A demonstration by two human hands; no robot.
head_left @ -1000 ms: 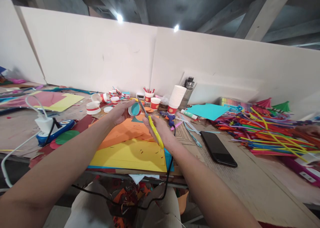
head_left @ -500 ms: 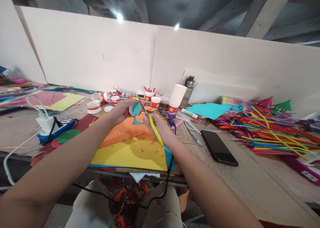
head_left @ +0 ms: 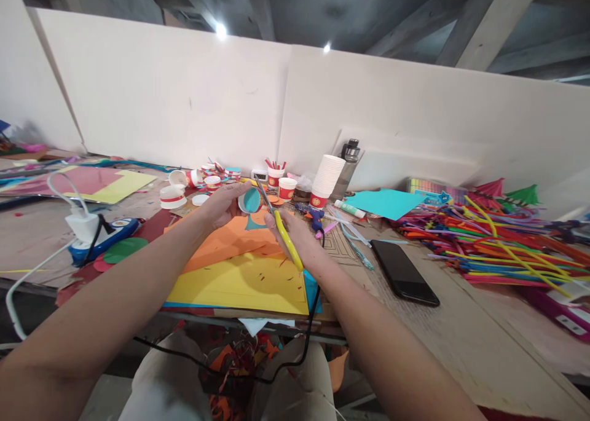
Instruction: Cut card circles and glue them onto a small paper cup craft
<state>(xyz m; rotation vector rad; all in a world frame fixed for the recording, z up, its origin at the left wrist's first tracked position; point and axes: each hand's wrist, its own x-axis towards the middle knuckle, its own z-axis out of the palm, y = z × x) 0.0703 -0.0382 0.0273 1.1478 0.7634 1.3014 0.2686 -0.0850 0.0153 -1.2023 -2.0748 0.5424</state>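
My left hand is closed on a small white paper cup piece, whose blue inside or end faces right. In my right hand is a pair of scissors with yellow handles, its blades pointing up and away beside the cup piece. Whether the blades touch it, I cannot tell. Beneath both hands lie orange paper sheets and a yellow sheet with small dark scraps on it. A blue paper scrap shows between the hands.
Behind the hands stand a tall stack of paper cups, a red cup and several cut cups. To the right are a glue gun, a phone and heaped pipe cleaners. A power strip sits left.
Almost nothing differs. Both hands keep their hold on the cup piece and the scissors, and the view has shifted very slightly.
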